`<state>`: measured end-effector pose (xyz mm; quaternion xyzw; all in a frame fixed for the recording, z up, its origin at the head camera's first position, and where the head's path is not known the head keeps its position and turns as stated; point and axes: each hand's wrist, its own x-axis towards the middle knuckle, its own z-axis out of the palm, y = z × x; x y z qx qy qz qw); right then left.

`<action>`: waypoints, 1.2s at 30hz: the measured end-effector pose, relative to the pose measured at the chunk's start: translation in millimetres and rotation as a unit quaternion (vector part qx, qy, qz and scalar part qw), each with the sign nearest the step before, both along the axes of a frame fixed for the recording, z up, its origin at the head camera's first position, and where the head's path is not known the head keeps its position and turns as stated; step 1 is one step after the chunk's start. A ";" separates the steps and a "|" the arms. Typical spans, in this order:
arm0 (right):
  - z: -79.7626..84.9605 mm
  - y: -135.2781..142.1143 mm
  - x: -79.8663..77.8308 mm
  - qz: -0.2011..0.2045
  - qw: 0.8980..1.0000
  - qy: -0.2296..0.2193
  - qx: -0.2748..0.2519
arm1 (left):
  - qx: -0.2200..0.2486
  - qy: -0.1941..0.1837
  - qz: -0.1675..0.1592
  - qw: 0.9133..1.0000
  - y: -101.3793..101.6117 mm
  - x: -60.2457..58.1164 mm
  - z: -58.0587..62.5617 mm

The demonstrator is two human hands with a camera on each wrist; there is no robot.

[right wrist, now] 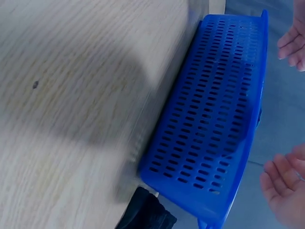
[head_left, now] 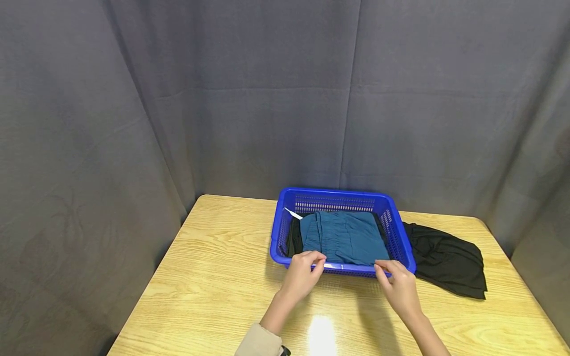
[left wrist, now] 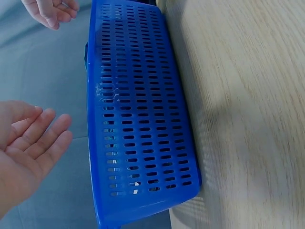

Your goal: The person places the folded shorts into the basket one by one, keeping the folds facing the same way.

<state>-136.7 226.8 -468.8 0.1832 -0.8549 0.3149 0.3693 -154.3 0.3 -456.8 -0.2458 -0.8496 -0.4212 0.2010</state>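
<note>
A folded teal garment (head_left: 356, 237) with a gathered elastic band lies in a blue plastic basket (head_left: 277, 222), on top of dark cloth (head_left: 294, 240). My left hand (head_left: 303, 274) is at the basket's near rim, left of the middle. Toward the rim's right end is my right hand (head_left: 398, 287). Both wrist views show loosely bent fingers beside the slotted basket wall (left wrist: 138, 95), just above rim height. Neither the left palm (left wrist: 24, 157) nor the right palm (right wrist: 288, 191) has anything in it. Whether fingertips touch the teal cloth is unclear.
Spread on the wooden table (head_left: 213, 277), a black garment (head_left: 450, 259) lies against the basket's right side. A thin white strip (head_left: 293, 213) sticks up at the basket's left. Grey curtains (head_left: 276, 99) hang behind the table and at both sides.
</note>
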 end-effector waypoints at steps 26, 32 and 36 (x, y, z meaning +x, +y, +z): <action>-6.5 35.2 6.5 -0.070 0.997 0.015 -0.017 | 0.001 -0.002 -0.001 1.000 1.1 2.1 -3.2; -10.5 45.3 4.6 -0.083 0.996 0.037 -0.019 | 0.009 0.006 -0.004 1.000 0.9 2.7 -3.3; -13.9 51.8 2.9 -0.088 0.995 0.049 -0.021 | 0.013 0.001 -0.007 1.000 0.4 3.4 -3.9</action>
